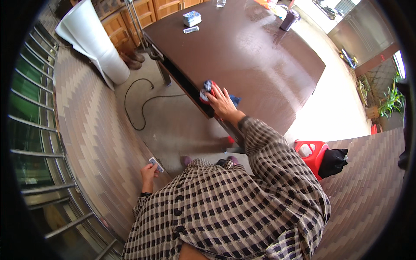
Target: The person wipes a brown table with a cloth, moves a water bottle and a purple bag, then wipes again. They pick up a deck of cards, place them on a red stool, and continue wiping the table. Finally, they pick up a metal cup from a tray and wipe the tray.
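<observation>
My right hand [222, 103] presses a bunched red, white and dark cloth [207, 89] onto the near left edge of a brown table [227, 58]; blue fabric shows beyond the palm. Low at the left, my left hand [150, 171] pinches a small card [156, 164] with a blue pattern and pale border, away from the table. Near the table's far left edge stands a stack of blue-and-white cards or packets [192, 18], with a small flat white-edged piece [191, 30] lying beside it. A dark purple bottle [290, 20] stands at the far right.
A drawer or shelf gap [185, 79] opens under the table's left edge. A black cable [143, 107] loops over the floor. A large white roll [94, 42] leans at the left wall. A red plastic stool [312, 156] with a black bag [333, 162] stands to the right.
</observation>
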A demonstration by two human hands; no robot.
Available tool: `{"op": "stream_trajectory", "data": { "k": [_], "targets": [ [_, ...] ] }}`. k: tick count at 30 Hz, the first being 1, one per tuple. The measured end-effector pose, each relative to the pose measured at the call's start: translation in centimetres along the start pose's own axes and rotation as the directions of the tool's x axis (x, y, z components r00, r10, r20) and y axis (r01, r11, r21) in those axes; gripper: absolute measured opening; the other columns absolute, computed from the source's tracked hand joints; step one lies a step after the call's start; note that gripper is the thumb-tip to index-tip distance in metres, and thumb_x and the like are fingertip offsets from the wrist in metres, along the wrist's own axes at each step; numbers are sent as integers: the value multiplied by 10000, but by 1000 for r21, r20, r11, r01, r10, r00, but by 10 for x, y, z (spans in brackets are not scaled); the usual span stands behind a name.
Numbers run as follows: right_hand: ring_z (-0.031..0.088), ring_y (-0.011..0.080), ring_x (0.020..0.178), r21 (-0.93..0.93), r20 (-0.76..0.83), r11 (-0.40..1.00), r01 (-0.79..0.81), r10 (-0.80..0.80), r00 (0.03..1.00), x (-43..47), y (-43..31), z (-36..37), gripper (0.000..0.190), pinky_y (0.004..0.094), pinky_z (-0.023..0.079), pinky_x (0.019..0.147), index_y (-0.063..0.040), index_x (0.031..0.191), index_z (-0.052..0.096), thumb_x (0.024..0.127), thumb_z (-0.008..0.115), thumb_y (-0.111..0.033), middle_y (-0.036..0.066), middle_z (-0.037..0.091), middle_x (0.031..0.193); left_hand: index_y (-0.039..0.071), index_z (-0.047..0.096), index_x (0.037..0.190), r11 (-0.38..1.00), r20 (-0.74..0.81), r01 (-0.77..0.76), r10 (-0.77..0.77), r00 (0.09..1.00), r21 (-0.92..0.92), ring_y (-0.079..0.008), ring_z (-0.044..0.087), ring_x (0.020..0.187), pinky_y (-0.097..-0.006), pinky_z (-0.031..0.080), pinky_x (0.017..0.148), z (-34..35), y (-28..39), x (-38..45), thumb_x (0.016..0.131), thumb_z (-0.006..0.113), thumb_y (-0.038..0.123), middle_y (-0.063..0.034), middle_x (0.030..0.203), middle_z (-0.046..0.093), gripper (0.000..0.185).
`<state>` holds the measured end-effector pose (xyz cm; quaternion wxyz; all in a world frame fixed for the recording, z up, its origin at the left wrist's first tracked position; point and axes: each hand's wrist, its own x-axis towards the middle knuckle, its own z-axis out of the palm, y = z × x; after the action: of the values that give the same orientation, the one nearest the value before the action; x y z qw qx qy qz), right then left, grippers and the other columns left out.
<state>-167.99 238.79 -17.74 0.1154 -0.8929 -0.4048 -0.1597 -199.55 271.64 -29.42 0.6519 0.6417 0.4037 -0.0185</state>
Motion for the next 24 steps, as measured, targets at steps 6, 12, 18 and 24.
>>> {"op": "stream_trajectory", "data": {
  "k": [6,12,18,24],
  "targets": [
    [246,314,1324,-167,-29,937,-306,305,952,-119,73,-52,468,530,190,1033,-127,1308,403,850,485,-179,172,332,1387,4,655,826,1000,-5,-25,25,1000,-7,-111,588,532,-231,434,389,-11,-31,8,784,677,176,-42,663,632,178],
    [250,363,1317,-419,-286,360,-834,819,497,-222,178,-77,521,586,196,1016,-120,1348,357,878,470,-316,195,295,1409,-19,637,792,992,-33,82,-79,996,100,-117,554,487,-248,415,384,-27,-36,-10,818,629,170,-59,622,607,191],
    [177,449,1320,59,-515,-191,-980,835,-194,-199,242,-134,770,568,158,1041,-76,1404,253,850,390,-592,292,186,1427,-17,626,767,973,-40,89,-82,996,211,-119,552,494,-254,423,400,-37,-46,-33,816,629,163,-60,614,600,186],
    [165,454,1320,-108,-496,349,-931,792,355,-79,228,-151,806,544,127,1059,-61,1388,274,817,453,-602,302,209,1411,47,609,716,984,-72,69,-58,996,161,-110,532,474,-240,425,419,-44,-35,-27,828,623,200,-30,583,578,191]
  ]
}}
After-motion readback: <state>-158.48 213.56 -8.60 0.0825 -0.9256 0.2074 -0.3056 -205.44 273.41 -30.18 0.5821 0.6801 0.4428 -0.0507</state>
